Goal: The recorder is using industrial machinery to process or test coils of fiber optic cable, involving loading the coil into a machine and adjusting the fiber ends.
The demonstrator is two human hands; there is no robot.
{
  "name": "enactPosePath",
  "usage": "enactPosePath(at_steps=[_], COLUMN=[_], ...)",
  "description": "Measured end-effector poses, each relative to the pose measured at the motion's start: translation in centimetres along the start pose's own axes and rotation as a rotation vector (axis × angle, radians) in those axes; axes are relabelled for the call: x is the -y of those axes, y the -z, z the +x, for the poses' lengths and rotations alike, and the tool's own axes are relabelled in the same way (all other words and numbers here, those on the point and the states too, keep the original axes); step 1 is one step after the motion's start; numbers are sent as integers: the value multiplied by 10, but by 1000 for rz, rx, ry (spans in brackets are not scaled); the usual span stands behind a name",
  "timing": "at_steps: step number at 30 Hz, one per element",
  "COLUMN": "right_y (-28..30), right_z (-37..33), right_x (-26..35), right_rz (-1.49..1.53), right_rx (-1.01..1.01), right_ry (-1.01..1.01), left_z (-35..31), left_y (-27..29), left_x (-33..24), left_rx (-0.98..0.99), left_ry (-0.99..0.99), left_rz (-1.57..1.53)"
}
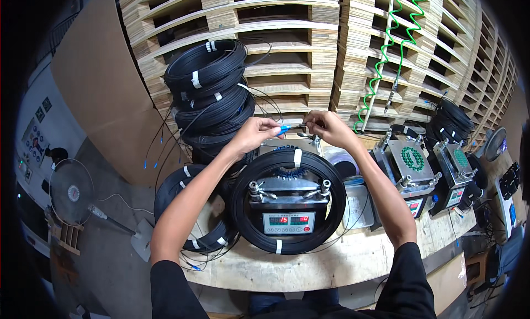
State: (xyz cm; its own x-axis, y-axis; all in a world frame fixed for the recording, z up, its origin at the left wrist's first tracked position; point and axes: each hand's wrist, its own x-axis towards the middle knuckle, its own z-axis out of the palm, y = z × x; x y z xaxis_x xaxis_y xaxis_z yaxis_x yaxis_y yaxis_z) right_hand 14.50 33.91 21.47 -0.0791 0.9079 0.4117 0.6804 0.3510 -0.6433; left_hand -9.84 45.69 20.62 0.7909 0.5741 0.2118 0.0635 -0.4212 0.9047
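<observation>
Head view: bench [287, 274] nearest me, coil [240, 203] on it, looped around the machine's panel [288, 224], probably parked there to keep the cable close. Beyond, blue connector [284, 131] is up over the machine, pinched in my left hand [258, 134], likely for fine control. Right hand [330, 129] pinches a thin piece [301, 125] just beside it, too small to identify. Coil stack [210, 123] behind left, pallets [276, 35] farthest.

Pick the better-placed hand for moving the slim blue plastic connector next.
Left, probably: the left hand pinches the slim blue plastic connector, while the right hand sits beyond its tip, off the blue body; what it pinches is too small to tell.
</observation>
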Motion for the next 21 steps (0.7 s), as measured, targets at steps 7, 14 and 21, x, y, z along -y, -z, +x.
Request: enactPosePath(at_steps=[7,14,21], right_y=[-13,4,-9], right_z=[22,14,5], right_x=[18,-13,10], right_rz=[-77,-110,-240], right_rx=[121,175,267], right_ry=[14,74,-37], left_z=[15,8,-16], left_y=[-16,11,9], left_x=[3,4,-2], left_rx=[3,45,124], left_ry=[-39,-57,-1], left_rz=[-51,110,405])
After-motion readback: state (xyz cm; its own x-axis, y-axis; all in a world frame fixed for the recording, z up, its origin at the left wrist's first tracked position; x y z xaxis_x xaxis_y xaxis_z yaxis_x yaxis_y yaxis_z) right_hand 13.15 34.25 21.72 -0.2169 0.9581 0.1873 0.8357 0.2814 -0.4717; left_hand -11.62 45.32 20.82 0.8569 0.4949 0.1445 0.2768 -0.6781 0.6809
